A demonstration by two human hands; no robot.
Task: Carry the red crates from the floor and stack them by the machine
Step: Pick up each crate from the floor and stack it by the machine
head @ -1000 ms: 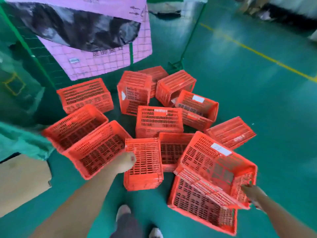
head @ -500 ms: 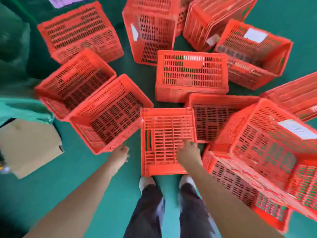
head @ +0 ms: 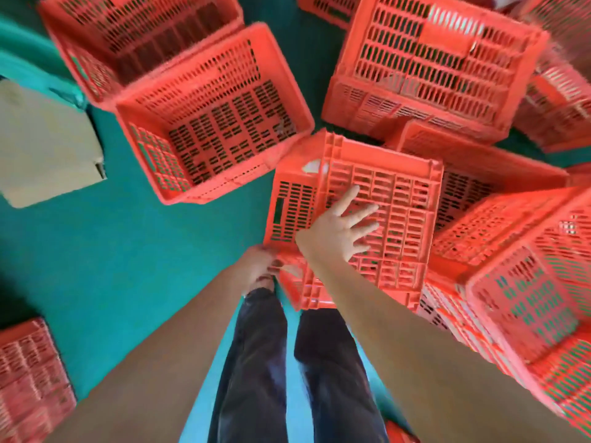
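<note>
Several red slatted crates lie scattered on the green floor. An upturned red crate point(head: 393, 193) sits right in front of my feet, its ribbed bottom facing up. My right hand point(head: 340, 228) lies flat on that bottom with the fingers spread. My left hand point(head: 260, 265) grips the crate's near left corner, fingers curled under the edge. An open crate point(head: 211, 123) stands to the left of it and touches it. Another upturned crate point(head: 428, 65) lies behind it.
A tilted stack of red crates point(head: 518, 282) crowds the right side. A cardboard sheet point(head: 44, 148) lies on the floor at the left, and one more red crate point(head: 28, 378) sits at the bottom left. Bare green floor point(head: 144, 266) stretches left of my legs.
I have bent lower over the crates. My right hand moved from the crate's near edge onto its bottom and spread flat. My left hand came across from the left and gripped the crate's corner.
</note>
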